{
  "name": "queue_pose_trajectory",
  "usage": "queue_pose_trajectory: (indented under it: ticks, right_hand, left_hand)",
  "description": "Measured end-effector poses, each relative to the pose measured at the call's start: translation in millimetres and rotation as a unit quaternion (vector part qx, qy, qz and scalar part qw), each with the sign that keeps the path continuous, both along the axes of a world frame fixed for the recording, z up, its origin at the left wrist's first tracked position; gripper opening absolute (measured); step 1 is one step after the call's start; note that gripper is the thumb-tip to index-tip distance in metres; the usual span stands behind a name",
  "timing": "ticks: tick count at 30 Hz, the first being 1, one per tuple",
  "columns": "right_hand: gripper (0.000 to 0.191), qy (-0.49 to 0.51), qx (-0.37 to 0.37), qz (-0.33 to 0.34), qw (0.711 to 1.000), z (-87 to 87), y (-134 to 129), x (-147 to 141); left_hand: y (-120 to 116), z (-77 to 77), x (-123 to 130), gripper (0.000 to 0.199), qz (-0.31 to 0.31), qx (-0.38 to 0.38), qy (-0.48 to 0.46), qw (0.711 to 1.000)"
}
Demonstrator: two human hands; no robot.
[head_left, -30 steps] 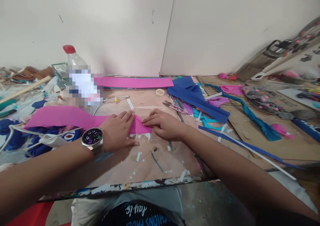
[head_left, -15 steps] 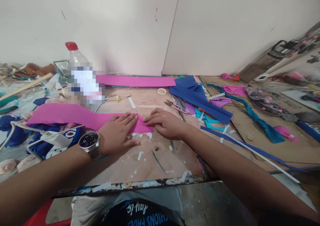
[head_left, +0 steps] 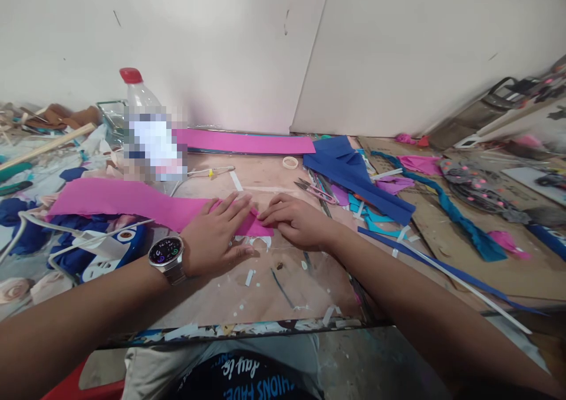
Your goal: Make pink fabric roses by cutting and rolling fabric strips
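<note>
A long pink strip [head_left: 119, 202] lies across the table, its right end partly folded over at the top corner. My left hand [head_left: 216, 229], with a watch [head_left: 165, 251] on the wrist, lies flat on the strip with its fingers spread. Beside it my right hand [head_left: 296, 218] has its fingers drawn together at the folded edge near the strip's right end. That fingertip contact is on the pink material. The underside of my left palm is hidden.
Small scissors [head_left: 316, 191] and a tape ring [head_left: 290, 162] lie behind my right hand. Blue fabric [head_left: 362, 179] is at the right. A power strip [head_left: 110, 253] with cables sits at the left, a bottle [head_left: 141, 93] behind. Another pink strip [head_left: 247, 141] lies along the wall.
My left hand has shifted slightly right along the pink strip, covering more of the fold. My right fingers stay at the folded edge. The whole view has moved a little.
</note>
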State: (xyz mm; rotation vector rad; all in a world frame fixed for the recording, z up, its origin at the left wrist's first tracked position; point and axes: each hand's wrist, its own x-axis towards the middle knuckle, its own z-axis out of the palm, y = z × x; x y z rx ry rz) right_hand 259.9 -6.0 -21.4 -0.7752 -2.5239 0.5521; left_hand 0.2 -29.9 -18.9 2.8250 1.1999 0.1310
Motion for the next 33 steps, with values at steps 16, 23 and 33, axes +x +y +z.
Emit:
queue_pose_trajectory:
  ticks: [16, 23, 33]
  right_hand:
    - [0.029, -0.01, 0.0, -0.042, 0.999, 8.9, 1, 8]
    - [0.017, -0.052, 0.009, -0.059, 0.997, 10.3, 0, 7]
    - [0.029, -0.046, 0.007, -0.026, 0.999, 3.1, 4, 11]
  left_hand:
    - [1, -4.0, 3, 0.076, -0.018, -0.028, -0.022, 0.999]
    - [2, -6.2, 2, 0.076, -0.01, -0.021, -0.018, 1.0]
    - [2, -7.5, 1, 0.079, -0.011, -0.024, -0.027, 0.999]
